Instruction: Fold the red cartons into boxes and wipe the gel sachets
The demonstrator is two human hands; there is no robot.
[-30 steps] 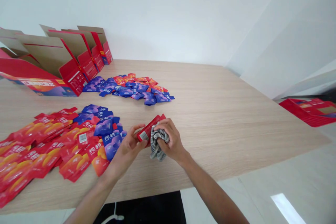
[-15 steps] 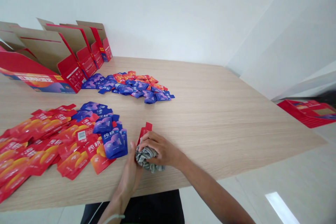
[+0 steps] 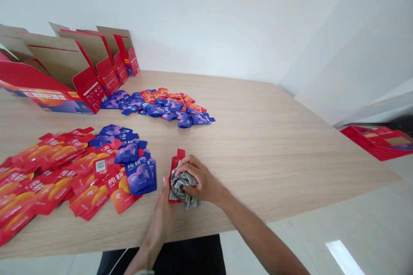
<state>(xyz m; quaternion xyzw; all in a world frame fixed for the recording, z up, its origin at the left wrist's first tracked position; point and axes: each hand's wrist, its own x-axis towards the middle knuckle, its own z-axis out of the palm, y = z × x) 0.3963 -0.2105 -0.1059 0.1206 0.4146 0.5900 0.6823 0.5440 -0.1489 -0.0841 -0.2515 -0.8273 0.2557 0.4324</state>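
A red pouch (image 3: 175, 162) with a narrow tab at its top is upright between my hands, near the table's front edge. My left hand (image 3: 164, 208) grips its lower left side, with the thumb along the edge and the other fingers mostly hidden behind. In my right hand (image 3: 201, 180) is a bunched grey striped cloth (image 3: 183, 187), pressed against the pouch's face. The cloth covers most of that face. Just left of my hands, blue pouches (image 3: 139, 175) overlap a wide spread of red-orange pouches (image 3: 53, 189).
Farther back lies a mixed row of smaller-looking red and blue pouches (image 3: 167, 107). Open red cardboard boxes (image 3: 87, 90) stand in a row at the back left, by the white wall (image 3: 206, 17). Another red box (image 3: 376, 139) is beyond the table's right edge.
My right hand and the cloth have shifted slightly up and right across the pouch, uncovering its lower left edge. My left hand keeps its hold.
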